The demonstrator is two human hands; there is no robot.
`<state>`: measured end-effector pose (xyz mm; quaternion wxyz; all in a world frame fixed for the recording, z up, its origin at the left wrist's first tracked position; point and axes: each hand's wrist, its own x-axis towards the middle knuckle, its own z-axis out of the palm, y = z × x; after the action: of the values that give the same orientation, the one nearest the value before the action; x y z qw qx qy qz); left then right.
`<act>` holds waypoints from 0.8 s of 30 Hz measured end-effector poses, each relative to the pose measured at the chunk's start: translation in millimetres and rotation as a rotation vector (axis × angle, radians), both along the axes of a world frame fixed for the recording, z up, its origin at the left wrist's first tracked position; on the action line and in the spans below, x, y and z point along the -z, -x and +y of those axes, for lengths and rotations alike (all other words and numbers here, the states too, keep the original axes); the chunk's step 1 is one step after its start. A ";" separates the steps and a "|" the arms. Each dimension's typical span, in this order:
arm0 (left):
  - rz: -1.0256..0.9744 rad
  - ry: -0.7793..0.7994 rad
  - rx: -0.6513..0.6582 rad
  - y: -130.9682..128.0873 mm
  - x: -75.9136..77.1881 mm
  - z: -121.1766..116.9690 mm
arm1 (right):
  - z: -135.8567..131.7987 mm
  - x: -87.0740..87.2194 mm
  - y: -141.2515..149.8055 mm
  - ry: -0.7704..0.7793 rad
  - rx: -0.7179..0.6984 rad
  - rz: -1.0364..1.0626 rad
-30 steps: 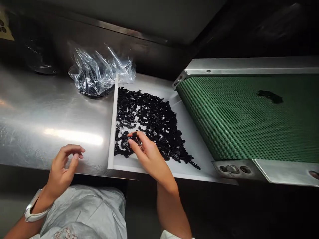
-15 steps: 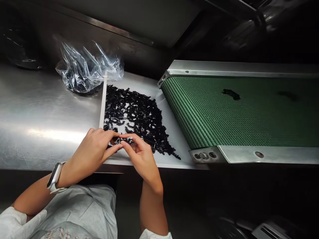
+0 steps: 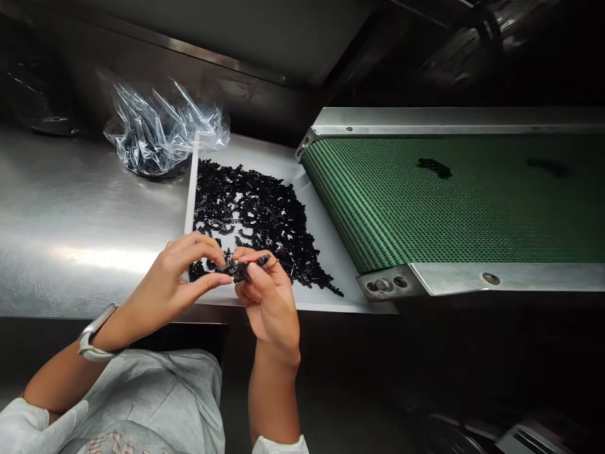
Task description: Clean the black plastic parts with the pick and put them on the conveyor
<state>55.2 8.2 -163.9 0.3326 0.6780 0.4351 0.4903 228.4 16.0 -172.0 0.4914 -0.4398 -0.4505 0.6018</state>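
Between the fingers of my right hand [image 3: 271,302] is a small black plastic part [image 3: 242,271], of irregular shape with little prongs. My left hand [image 3: 182,271] comes at the same part from the left, its thumb and index finger curved around the part's left end and closed on it. Both hands are over the near edge of a white tray [image 3: 312,205]. Behind the fingers, many similar black plastic parts [image 3: 278,214] lie in a loose heap on the tray floor. The fingers hide some of the held part.
To the right runs a green conveyor belt [image 3: 378,208] between metal rails, carrying two black parts, one a dark part [image 3: 435,168] near its left end. A clear plastic bag [image 3: 151,139] with dark contents sits behind the tray's left wall, on a steel table [image 3: 94,214].
My right hand has turned, bringing the black part up into clearer view. My left fingers have spread slightly wider around it. The view has shifted a little.
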 end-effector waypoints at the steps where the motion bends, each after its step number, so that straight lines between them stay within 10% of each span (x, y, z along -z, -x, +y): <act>1: -0.068 0.045 0.008 0.2 0.7 0.3 | 0.7 0.5 0.5 -0.002 0.025 0.001; 9: -0.543 0.390 0.066 10.1 8.1 -7.2 | 16.6 16.8 -16.0 -0.272 0.216 -0.606; 18: -0.931 0.773 0.070 20.1 9.4 -43.4 | 20.1 14.6 -23.8 -0.342 0.225 -0.693; 24: -1.108 0.870 0.095 24.1 24.1 -57.5 | -17.3 -6.9 -7.9 -0.716 0.076 -0.736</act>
<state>31.1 -49.3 -188.0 0.7670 0.1523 0.3283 0.5298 236.3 -1.3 -165.1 0.4418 -0.4426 -0.7551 0.1968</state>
